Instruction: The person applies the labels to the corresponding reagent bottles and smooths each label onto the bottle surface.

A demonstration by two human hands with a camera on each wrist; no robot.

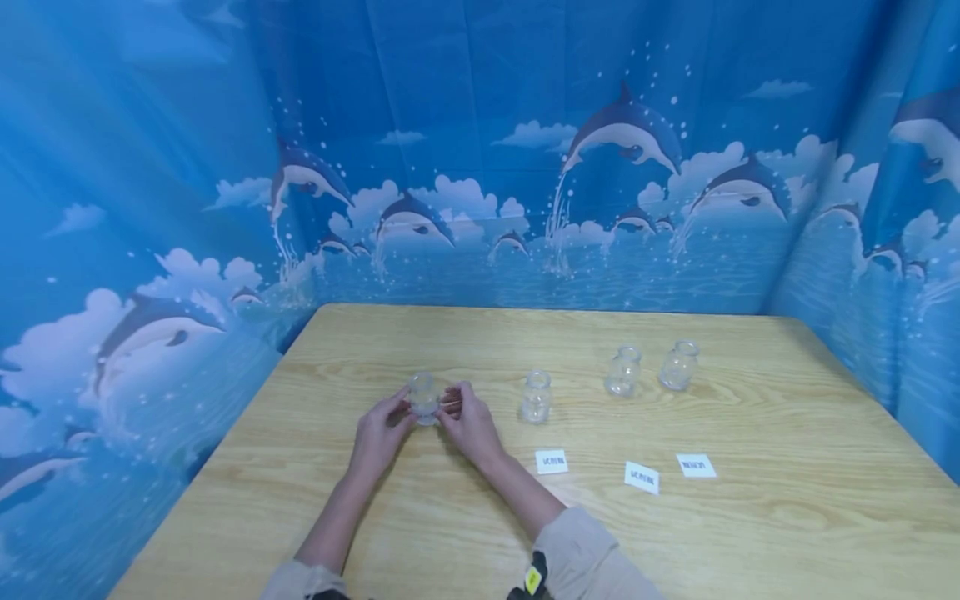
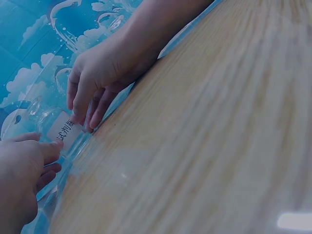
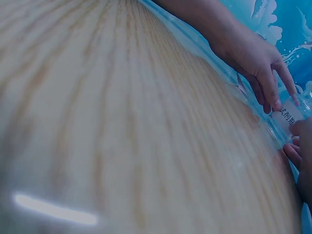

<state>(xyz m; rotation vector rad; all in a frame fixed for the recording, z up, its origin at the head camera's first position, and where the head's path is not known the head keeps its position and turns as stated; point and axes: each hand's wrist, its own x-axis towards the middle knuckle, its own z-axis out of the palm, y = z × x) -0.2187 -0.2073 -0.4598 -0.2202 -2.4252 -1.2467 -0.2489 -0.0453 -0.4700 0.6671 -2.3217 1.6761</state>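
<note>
A small clear glass bottle (image 1: 424,393) stands at the left of the table between both hands. On its front lies a white label (image 2: 64,130) with dark printed characters. My left hand (image 1: 379,429) holds the bottle from the left, its thumb at the label's edge in the left wrist view. From the other side my right hand (image 1: 471,425) grips it, thumb and fingertips at the opposite edge of the label. In the right wrist view, the label (image 3: 286,116) shows between the two hands. The bottle's back is hidden.
To the right stand three more clear glass bottles: one nearer bottle (image 1: 536,400), a middle bottle (image 1: 623,372) and a far-right bottle (image 1: 679,367). In front of them lie a left label (image 1: 552,462), a middle label (image 1: 642,478) and a right label (image 1: 696,466). A dolphin-print curtain (image 1: 465,150) surrounds the wooden table (image 1: 787,417).
</note>
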